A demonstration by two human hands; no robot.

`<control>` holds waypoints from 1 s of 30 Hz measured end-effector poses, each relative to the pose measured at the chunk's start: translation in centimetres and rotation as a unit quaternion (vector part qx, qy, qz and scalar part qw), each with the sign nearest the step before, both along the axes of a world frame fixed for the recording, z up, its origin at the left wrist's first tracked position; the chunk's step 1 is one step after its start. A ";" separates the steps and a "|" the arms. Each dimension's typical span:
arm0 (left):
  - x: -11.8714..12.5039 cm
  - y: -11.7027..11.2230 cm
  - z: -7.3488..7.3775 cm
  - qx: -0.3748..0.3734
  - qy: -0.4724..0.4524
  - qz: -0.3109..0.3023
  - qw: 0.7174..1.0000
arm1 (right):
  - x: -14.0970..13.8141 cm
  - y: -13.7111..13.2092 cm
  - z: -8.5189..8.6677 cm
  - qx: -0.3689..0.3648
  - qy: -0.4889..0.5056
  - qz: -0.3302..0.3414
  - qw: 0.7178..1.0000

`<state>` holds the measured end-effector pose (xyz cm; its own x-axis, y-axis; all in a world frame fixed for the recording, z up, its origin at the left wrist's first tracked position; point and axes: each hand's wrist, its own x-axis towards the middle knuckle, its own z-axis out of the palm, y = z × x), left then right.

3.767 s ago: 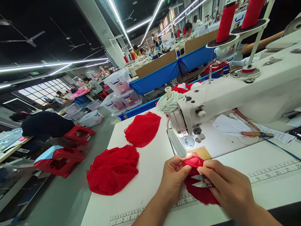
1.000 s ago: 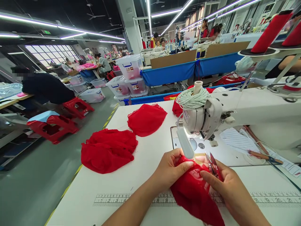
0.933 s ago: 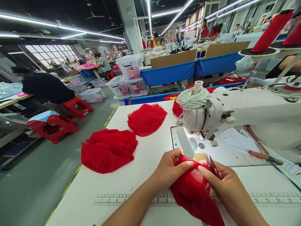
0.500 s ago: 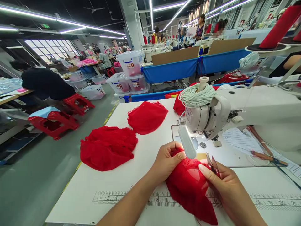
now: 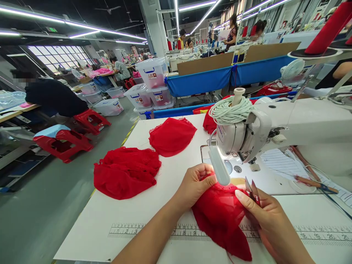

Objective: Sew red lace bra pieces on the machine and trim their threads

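Note:
Between my two hands a piece of red lace fabric (image 5: 222, 216) is stretched in front of the sewing machine (image 5: 264, 124). My left hand (image 5: 196, 187) pinches its upper left edge. With thumb and fingers my right hand (image 5: 260, 212) grips the upper right edge, and it also holds small thread snips (image 5: 253, 191), their blades spread and pointing up. The lower part of the fabric hangs over the ruler (image 5: 187, 232) printed on the tabletop. A white lamp head (image 5: 219, 167) shines on the fabric and hides part of its top edge.
To the left lie two red fabric pieces, one crumpled (image 5: 126, 172) and one flatter (image 5: 173, 136). Pale cord (image 5: 231, 112) is wound on the machine head. A wooden-handled tool (image 5: 313, 183) rests on paper at right. Plastic bins (image 5: 152, 75) stand beyond the table.
My right hand has moved slightly right with the snips, and the fabric between my hands is pulled a little wider. Its lower end has shifted slightly left.

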<state>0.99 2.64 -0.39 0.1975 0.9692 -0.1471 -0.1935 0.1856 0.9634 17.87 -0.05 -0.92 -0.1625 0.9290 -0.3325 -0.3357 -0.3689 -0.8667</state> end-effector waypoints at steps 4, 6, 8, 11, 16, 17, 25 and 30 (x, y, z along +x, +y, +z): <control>0.0 -0.4 0.4 -0.019 0.062 -0.049 0.997 | 0.0 -0.1 -0.1 0.014 -0.032 -0.015 0.999; 0.1 -0.5 0.4 -0.017 0.082 -0.052 0.995 | -0.1 -0.1 -0.2 0.024 -0.034 -0.027 0.999; 0.2 -0.6 0.4 -0.023 0.089 -0.054 0.994 | -0.1 -0.1 -0.2 0.030 -0.032 -0.027 0.999; 0.3 -0.7 0.4 -0.041 0.090 -0.052 0.994 | 0.0 -0.1 -0.4 0.033 -0.042 -0.009 0.999; 0.3 -0.9 0.0 -0.110 0.015 -0.059 0.992 | 0.1 -0.2 -1.0 0.068 -0.124 -0.009 0.990; 0.3 -0.9 0.0 -0.125 0.002 -0.057 0.990 | 0.2 -0.2 -1.2 0.084 -0.155 -0.014 0.984; 0.5 -1.0 0.0 -0.121 0.012 -0.033 0.992 | 2.3 -1.1 -2.4 0.385 -0.504 -0.071 0.770; 0.4 -1.1 0.0 -0.098 0.035 -0.038 0.994 | 3.7 -0.8 -2.6 0.507 -0.556 -0.016 0.659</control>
